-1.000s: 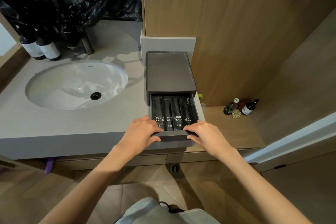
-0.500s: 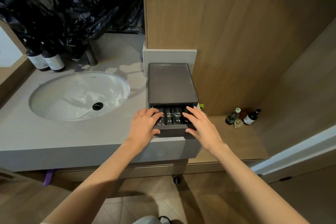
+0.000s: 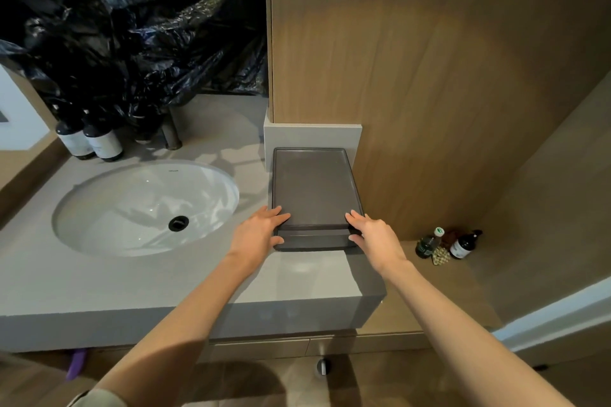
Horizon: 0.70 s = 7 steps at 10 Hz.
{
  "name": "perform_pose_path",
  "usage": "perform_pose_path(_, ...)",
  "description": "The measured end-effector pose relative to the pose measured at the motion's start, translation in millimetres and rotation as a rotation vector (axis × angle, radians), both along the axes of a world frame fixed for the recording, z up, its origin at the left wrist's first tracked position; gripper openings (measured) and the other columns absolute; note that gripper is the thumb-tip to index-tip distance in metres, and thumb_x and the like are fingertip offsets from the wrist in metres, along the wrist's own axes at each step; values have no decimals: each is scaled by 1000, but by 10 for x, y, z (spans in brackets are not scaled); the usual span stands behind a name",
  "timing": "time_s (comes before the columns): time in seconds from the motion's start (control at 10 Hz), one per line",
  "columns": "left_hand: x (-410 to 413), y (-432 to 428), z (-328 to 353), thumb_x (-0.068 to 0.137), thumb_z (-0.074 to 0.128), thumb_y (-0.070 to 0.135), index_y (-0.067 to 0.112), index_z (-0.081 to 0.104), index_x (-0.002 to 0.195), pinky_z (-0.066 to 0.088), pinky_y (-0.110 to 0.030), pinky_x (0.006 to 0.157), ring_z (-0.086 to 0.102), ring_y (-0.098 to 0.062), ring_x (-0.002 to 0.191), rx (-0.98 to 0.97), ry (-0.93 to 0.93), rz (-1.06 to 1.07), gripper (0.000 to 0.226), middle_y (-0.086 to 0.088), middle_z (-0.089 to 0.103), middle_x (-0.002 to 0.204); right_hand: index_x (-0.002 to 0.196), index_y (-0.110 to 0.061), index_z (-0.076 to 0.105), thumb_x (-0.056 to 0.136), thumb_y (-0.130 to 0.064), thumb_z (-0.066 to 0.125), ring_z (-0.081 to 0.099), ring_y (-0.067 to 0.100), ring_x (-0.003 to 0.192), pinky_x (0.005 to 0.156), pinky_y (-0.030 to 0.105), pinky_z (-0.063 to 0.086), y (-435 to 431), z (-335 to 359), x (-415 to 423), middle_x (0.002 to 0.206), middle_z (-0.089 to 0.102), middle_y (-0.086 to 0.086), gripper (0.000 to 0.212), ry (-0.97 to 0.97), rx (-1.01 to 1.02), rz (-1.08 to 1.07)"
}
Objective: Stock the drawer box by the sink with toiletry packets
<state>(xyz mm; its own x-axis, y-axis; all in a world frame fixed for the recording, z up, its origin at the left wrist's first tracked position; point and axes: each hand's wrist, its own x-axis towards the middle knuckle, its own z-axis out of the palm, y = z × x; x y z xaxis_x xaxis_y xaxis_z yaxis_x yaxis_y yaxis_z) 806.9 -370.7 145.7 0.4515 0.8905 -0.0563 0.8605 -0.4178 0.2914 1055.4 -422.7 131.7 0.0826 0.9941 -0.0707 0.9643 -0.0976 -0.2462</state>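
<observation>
The dark grey drawer box [image 3: 314, 188] stands on the grey counter, right of the sink and against the wooden wall. Its drawer front [image 3: 314, 239] is pushed in flush, so the black toothbrush packets inside are hidden. My left hand [image 3: 258, 233] clasps the box's front left corner, fingers on the lid, thumb on the drawer front. My right hand [image 3: 372, 231] holds the front right corner the same way.
A white oval sink [image 3: 145, 205] with a black drain lies left of the box. Two dark bottles [image 3: 89, 140] and black plastic sheeting [image 3: 132, 20] are behind it. Small bottles [image 3: 446, 243] stand on a lower wooden ledge at right. The counter edge [image 3: 198, 314] is close in front.
The drawer went from pulled out, with packets showing, to fully shut. Both hands followed it back and now hold the box's front corners.
</observation>
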Motion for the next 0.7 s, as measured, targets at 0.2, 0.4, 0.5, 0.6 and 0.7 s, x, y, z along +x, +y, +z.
perform_pose_path(0.2, 15, 103, -28, 93, 56, 29, 33, 39, 142, 36, -31, 106, 25, -13, 143, 47, -9, 14, 52, 10, 33, 153, 140, -26, 48, 99, -19, 50, 42, 20, 137, 104, 42, 47, 81, -57, 18, 148, 45, -6, 42, -1, 27, -59)
perform_pose_path(0.4, 30, 117, -28, 93, 55, 31, 33, 40, 142, 38, -30, 103, 30, -13, 140, 95, 19, 1, 52, 10, 36, 151, 143, -22, 45, 100, -13, 46, 37, 17, 141, 107, 35, 42, 86, -29, 16, 150, 42, -5, 43, -14, 20, -37)
perform_pose_path(0.5, 62, 98, -75, 93, 56, 27, 31, 40, 142, 36, -29, 105, 33, -14, 139, 130, 37, 11, 52, 8, 37, 151, 143, -21, 44, 101, -15, 45, 35, 17, 142, 107, 34, 43, 68, 11, -19, 150, 42, -5, 43, -48, 32, -33)
perform_pose_path(0.6, 106, 84, 17, 93, 53, 27, 32, 36, 144, 26, -34, 113, 34, -17, 138, 117, 13, 12, 53, 4, 38, 150, 144, -22, 41, 100, -29, 46, 30, 23, 143, 107, 40, 42, 0, 169, -78, 152, 41, -4, 45, -115, -30, 11)
perform_pose_path(0.7, 31, -12, 17, 92, 53, 34, 33, 29, 147, 27, -36, 114, 31, -20, 140, 108, -153, 34, 59, 0, 31, 154, 149, -35, 27, 97, -38, 50, 23, 24, 145, 113, 43, 30, -159, 280, -85, 157, 29, -4, 57, -78, -18, 60)
